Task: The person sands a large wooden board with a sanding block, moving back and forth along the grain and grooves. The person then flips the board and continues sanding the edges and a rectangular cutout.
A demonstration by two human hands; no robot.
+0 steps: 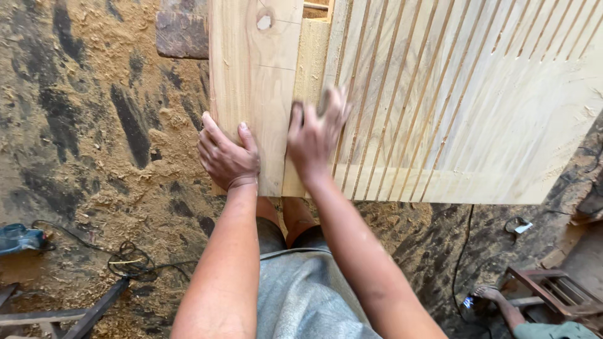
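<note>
2 hands at frame centre: left hand flat, fingers spread, steadying the pale knotted wooden plank; right hand, blurred, grip indiscernible, rubs the pale grooved wooden panel. Best stroked along grooves.

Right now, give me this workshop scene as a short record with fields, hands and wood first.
left hand: flat on the near left edge of the plank
right hand: blurred, on the seam beside the grooved panel
plank detail: a knot hole near the far end
floor: sawdust, black cable, blue power tool
other person: bare foot at lower right
</note>
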